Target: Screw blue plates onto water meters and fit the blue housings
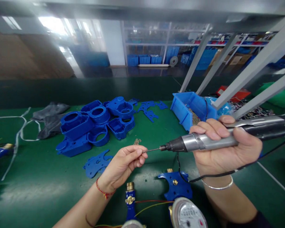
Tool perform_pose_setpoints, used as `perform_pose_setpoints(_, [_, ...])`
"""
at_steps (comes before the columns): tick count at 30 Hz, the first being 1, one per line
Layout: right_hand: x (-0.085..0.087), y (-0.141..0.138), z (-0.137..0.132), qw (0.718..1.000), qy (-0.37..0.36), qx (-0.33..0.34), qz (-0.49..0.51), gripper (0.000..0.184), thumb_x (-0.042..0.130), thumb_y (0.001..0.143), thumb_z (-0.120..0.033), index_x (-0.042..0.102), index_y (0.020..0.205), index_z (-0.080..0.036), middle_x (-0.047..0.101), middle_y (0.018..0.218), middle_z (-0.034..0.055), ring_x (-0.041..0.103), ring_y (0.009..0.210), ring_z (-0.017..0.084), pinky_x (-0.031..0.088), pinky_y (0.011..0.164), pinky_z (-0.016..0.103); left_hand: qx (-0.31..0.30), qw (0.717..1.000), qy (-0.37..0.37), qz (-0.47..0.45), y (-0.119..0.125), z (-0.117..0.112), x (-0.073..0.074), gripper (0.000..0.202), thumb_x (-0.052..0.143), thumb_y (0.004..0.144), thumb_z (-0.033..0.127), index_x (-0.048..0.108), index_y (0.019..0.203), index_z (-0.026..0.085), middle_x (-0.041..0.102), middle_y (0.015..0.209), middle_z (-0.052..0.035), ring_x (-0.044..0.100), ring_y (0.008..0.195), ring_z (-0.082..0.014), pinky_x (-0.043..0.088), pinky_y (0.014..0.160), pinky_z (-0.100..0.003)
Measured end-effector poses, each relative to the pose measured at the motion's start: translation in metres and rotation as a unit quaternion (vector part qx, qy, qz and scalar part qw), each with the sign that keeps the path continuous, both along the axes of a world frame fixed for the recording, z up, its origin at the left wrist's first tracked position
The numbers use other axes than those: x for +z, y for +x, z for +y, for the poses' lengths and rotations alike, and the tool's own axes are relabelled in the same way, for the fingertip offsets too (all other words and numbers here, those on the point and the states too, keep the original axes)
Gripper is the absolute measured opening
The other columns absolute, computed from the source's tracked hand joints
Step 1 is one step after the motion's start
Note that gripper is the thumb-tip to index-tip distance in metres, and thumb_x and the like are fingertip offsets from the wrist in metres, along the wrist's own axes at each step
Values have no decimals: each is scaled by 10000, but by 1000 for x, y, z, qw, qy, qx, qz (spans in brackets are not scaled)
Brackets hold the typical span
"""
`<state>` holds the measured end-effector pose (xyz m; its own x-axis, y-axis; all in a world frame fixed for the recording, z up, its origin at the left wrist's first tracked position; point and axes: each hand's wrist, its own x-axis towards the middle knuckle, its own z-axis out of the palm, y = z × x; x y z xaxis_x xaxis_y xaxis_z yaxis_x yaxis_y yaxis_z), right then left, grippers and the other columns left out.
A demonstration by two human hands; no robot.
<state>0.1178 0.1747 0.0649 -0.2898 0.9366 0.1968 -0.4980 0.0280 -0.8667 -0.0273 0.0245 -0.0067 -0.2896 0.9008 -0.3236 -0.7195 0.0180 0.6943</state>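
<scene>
Head view: the right hand is wrapped around a power screwdriver, fingers curled over its barrel on one side and thumb on the other. The tool lies nearly level above the right part of the green table, its nose toward the left hand. That hand has thumb and forefinger pinched together at the tip of the bit, with the other fingers curled in beneath; whether a screw sits between them is hidden.

The step in hand looks like seating a small screw on the bit, for a heap of screws lies on the table just beyond the left fingers. The next move would seem to call for a steady pinch and an unmoving nose, so that anything on the tip sits straight.

At the table's near edge are a round meter, a blue plate with brass fittings, and a blue pipe with a brass end; coloured wires run between. Toward the far edge, left of the middle, blue housings are piled up, and at the far right stands a blue bin with small parts inside.
</scene>
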Motion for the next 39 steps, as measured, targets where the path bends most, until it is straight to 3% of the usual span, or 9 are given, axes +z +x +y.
perform_pose_setpoints(4, [-1, 11, -2, 999, 32, 16, 6, 141, 378, 662, -404, 517, 653, -423, 77, 586, -29, 88, 461, 178, 314, 528, 442, 15, 1000, 15, 15, 5, -3, 3, 222, 833, 641, 224, 728, 788, 95, 672, 666, -41, 560, 540, -52, 463, 516, -117])
perform_pose_setpoints(6, [-2, 15, -2, 996, 43, 45, 57, 76, 484, 649, -404, 543, 686, -373, 110, 552, -38, 128, 441, 151, 333, 507, 401, 23, 999, 19, 12, 7, -5, 4, 231, 826, 653, 213, 726, 835, 113, 671, 671, -31, 559, 544, -50, 461, 524, -116])
perform_pose_setpoints(9, [-3, 21, -2, 981, 48, 98, 157, 178, 658, 606, -356, 576, 737, -270, 196, 512, -66, 207, 427, 106, 360, 482, 320, 29, 999, 21, 15, 10, -5, 7, 275, 814, 670, 203, 708, 915, 139, 669, 690, -23, 557, 558, -54, 455, 533, -124])
perform_pose_setpoints(12, [0, 25, -4, 971, 38, 129, 198, 220, 722, 594, -304, 583, 744, -222, 274, 499, -79, 258, 432, 85, 401, 502, 274, 35, 999, 25, 29, 12, -4, 10, 275, 814, 671, 215, 692, 907, 144, 649, 668, -13, 534, 547, -52, 434, 527, -128])
perform_pose_setpoints(21, [6, 27, -6, 959, 4, 140, 245, 237, 736, 570, -245, 580, 732, -171, 376, 493, -90, 350, 441, 47, 467, 553, 212, 42, 991, 54, 119, 18, -6, 11, 207, 741, 759, 272, 689, 926, 162, 572, 626, 12, 423, 541, -49, 338, 543, -156])
perform_pose_setpoints(39, [6, 24, -7, 958, 2, 158, 239, 235, 733, 569, -243, 572, 724, -168, 373, 488, -85, 370, 441, 44, 484, 547, 198, 28, 974, 58, 217, 15, -6, 8, 287, 688, 801, 342, 631, 1000, 143, 546, 633, 13, 390, 548, -72, 303, 541, -197])
